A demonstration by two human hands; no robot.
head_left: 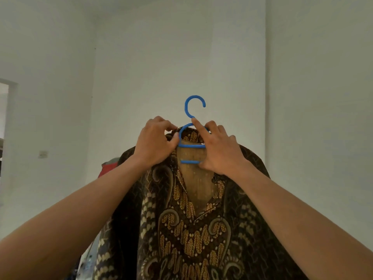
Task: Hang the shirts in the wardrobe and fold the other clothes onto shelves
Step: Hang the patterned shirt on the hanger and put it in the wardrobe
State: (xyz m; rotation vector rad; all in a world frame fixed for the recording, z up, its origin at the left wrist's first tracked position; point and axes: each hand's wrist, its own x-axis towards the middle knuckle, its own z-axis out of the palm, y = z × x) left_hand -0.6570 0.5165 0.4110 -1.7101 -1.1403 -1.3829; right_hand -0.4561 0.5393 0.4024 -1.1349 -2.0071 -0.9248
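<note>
A brown and gold batik shirt [193,229] hangs on a blue plastic hanger [191,110], held up in front of me against a white wall. My left hand [157,140] pinches the shirt's collar at the hanger's left side. My right hand [220,150] grips the hanger's right side, its index finger stretched up along the hook's stem. The hook is free above both hands. The shirt's front is open at the neck, showing the tan lining. No wardrobe is in view.
White walls [201,57] fill the background, with a corner at the right. A red cloth [107,168] peeks out behind the shirt at the left. A light switch [43,154] sits on the left wall, and a doorway edge [4,128] shows at far left.
</note>
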